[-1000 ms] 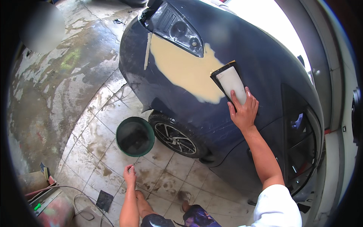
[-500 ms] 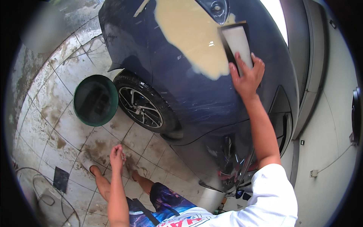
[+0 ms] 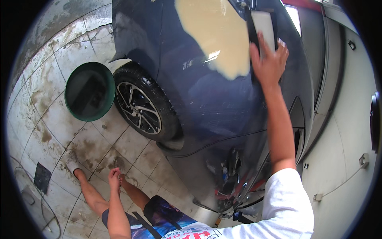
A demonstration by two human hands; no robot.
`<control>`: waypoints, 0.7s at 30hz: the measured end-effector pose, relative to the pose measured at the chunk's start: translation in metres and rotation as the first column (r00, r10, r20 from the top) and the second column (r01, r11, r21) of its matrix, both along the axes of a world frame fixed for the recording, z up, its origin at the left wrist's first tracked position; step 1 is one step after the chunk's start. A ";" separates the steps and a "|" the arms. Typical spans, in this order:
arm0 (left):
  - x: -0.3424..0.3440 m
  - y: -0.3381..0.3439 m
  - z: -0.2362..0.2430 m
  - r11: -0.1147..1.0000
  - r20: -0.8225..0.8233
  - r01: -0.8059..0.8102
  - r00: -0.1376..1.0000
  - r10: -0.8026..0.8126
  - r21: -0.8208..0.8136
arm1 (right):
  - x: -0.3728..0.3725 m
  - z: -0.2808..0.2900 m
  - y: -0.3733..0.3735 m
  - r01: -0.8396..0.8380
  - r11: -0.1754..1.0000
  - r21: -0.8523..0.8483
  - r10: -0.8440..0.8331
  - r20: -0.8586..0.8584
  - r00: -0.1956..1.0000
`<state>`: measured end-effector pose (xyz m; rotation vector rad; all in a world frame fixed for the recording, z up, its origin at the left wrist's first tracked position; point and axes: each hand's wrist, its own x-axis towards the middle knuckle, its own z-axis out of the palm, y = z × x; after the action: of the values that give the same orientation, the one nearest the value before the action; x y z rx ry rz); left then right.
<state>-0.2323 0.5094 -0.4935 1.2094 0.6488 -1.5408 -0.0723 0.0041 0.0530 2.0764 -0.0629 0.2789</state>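
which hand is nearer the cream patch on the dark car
Right. The right hand holds the white block just beside the cream patch's right edge; the left hand is well away, toward the picture's lower left.

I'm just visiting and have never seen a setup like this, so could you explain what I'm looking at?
Gladly. There's no robot here: you see a person's own right hand and left hand, both bare. The view comes from a wide camera worn on their head, looking down, so straight edges bend near the rim. The right hand holds a pale block against a dark blue car, beside a smooth beige patch on its body. The left hand hangs low with curled fingers; I can't make out anything in it. A green bucket stands on the tiled floor next to the wheel.
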 end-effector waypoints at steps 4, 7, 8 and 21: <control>-0.002 0.000 -0.003 1.000 -0.002 -0.018 1.000 0.018 -0.005 | 0.001 0.000 0.008 0.039 0.991 0.124 -0.045 0.049 0.998; -0.004 0.004 -0.007 1.000 -0.018 -0.024 1.000 0.023 -0.011 | 0.022 0.001 -0.017 0.054 0.998 0.020 -0.054 0.028 0.998; -0.005 0.005 -0.009 0.999 -0.035 0.022 0.999 -0.021 0.041 | 0.031 -0.001 -0.022 0.054 0.998 0.026 -0.055 0.025 0.998; -0.010 0.008 -0.027 0.997 -0.001 -0.061 0.998 0.061 -0.054 | 0.039 -0.010 -0.019 0.031 1.000 0.005 -0.031 0.042 0.999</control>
<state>-0.2425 0.5176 -0.5205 1.1396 0.6349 -1.4977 -0.0331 -0.0146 0.0425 2.0717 -0.1212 0.3031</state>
